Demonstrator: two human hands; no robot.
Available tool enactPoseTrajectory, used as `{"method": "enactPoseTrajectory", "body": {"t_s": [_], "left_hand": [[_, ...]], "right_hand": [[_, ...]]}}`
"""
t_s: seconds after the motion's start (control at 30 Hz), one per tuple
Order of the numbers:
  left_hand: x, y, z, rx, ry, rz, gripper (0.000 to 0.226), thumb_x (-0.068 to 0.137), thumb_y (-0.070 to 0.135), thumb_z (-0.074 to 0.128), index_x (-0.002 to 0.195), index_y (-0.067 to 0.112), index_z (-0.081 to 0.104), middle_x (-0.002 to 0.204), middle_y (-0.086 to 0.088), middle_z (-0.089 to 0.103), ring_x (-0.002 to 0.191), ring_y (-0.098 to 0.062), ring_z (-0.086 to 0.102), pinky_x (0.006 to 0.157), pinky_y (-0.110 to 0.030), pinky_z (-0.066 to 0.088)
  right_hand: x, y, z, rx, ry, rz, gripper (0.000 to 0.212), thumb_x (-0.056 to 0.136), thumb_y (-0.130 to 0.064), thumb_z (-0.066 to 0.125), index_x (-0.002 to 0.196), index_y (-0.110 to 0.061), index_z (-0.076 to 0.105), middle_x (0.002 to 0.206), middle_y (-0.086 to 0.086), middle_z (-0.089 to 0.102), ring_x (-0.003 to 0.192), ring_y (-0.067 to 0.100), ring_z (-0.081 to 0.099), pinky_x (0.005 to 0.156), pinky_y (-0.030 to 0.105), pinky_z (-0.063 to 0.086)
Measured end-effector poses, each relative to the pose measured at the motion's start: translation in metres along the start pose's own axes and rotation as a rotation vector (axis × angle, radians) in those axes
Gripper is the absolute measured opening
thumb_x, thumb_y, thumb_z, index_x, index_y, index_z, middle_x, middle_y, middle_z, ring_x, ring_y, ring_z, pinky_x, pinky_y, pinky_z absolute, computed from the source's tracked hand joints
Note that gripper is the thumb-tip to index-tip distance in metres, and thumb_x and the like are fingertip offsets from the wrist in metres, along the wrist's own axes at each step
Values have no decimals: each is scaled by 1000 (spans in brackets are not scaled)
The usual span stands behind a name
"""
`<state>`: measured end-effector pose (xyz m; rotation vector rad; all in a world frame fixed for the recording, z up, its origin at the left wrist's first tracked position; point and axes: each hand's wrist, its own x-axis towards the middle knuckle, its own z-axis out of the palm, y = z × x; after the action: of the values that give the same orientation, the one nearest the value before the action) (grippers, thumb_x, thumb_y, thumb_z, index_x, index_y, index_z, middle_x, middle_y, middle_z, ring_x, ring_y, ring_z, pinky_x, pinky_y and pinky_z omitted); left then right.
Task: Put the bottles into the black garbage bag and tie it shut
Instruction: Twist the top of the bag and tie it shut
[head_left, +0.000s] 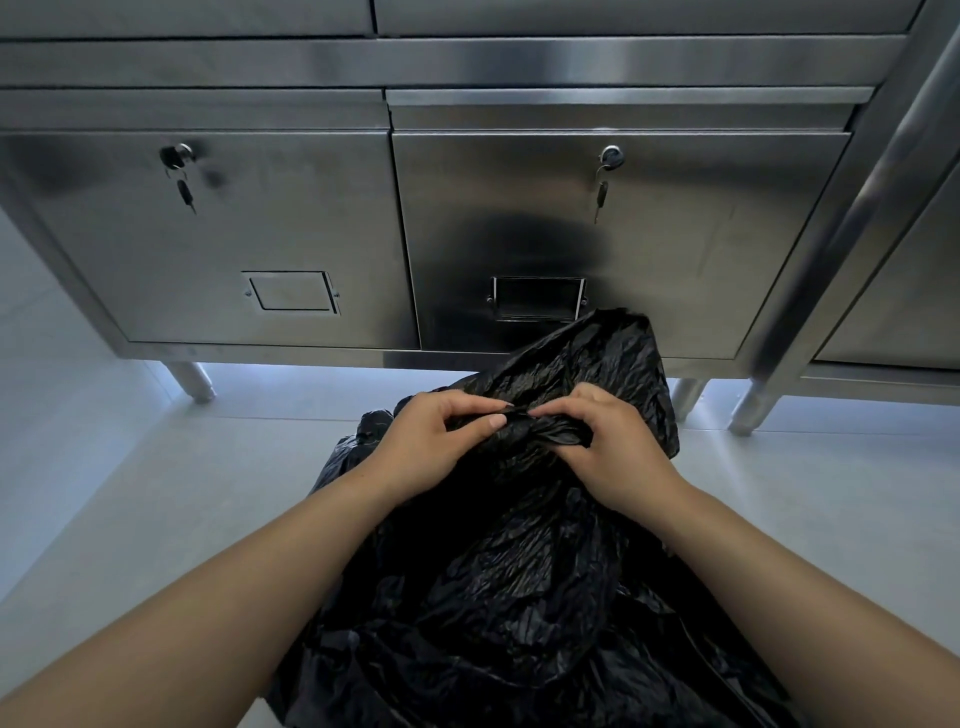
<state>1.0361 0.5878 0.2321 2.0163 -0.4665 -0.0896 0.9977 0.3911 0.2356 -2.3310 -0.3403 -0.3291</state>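
A crumpled black garbage bag (519, 571) stands on the floor in front of me and fills the lower middle of the head view. Its top is gathered into a twisted bunch between my hands. My left hand (431, 447) pinches the bunch from the left with thumb and fingers. My right hand (608, 447) grips the same bunch from the right, fingers curled over the plastic. A loose flap of the bag rises behind my right hand. No bottles are visible; whatever the bag holds is hidden.
A stainless steel cabinet (260, 234) with two locked doors, keys hanging in the locks, stands just behind the bag on round legs (195, 382). A second steel unit (883, 312) is at the right. Pale grey floor (130, 493) lies to both sides.
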Motion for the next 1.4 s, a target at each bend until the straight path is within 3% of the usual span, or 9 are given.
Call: {"method": "enactPoseTrajectory", "body": {"t_s": [0.17,0.23,0.37,0.5,0.73,0.87,1.03,1.23,1.4], "left_hand": [[-3,8,0,-123,-9,51,38,71,46,69,109,45,64,93,17,66,89,4,62,83,-11,45],[-4,8,2,-8,-21,108,44,65,51,71,109,50,62,99,16,64,96,6,59,85,-8,41],[-3,7,6,159,69,191,26,76,32,73,101,39,69,95,8,66,93,0,58,85,-13,42],[0,6,5,238,179,194,18,82,23,69,98,30,71,87,7,65,88,4,55,75,-3,36],[0,2,6,265,72,128,18,85,26,64,102,24,71,94,8,65,86,4,55,77,0,34],[-2,5,4,258,12,196,17,86,24,64,101,19,70,91,11,62,87,5,55,77,-3,36],[-6,9,5,207,41,243,15,84,22,67,98,21,71,91,6,66,88,1,58,79,-9,40],[-7,10,6,176,93,220,32,77,28,73,108,32,64,101,21,65,98,10,57,86,-6,39],[-6,10,8,188,88,195,23,80,31,70,103,34,68,99,14,69,95,7,58,85,-9,42]], "right_hand": [[2,-1,-3,37,33,18,21,81,-10,70,101,-16,72,81,0,51,76,3,51,70,5,36],[2,-2,-3,45,38,29,23,80,-8,70,101,-17,72,81,-2,51,77,0,51,71,4,35],[1,-2,-4,75,21,30,23,80,-16,73,103,-18,72,86,-5,57,81,-2,54,74,3,37],[2,-6,-5,100,-62,51,32,79,-27,74,110,-27,69,100,-15,69,95,-5,60,86,7,42],[1,-11,-3,120,-36,35,49,65,-34,83,110,-31,66,97,-23,64,96,-10,58,84,1,37],[1,-8,-5,94,7,31,37,70,-43,77,103,-31,69,91,-28,62,93,-15,57,81,0,36],[3,-3,-4,134,-16,8,12,82,-27,70,93,-24,73,80,-25,63,82,-15,58,72,2,38],[3,1,-2,234,-17,69,5,83,-22,69,86,-25,71,87,-12,67,84,0,63,77,11,44],[5,-4,-2,408,-20,123,11,84,-16,68,91,-24,67,90,-11,69,83,-5,64,75,8,46]]}}
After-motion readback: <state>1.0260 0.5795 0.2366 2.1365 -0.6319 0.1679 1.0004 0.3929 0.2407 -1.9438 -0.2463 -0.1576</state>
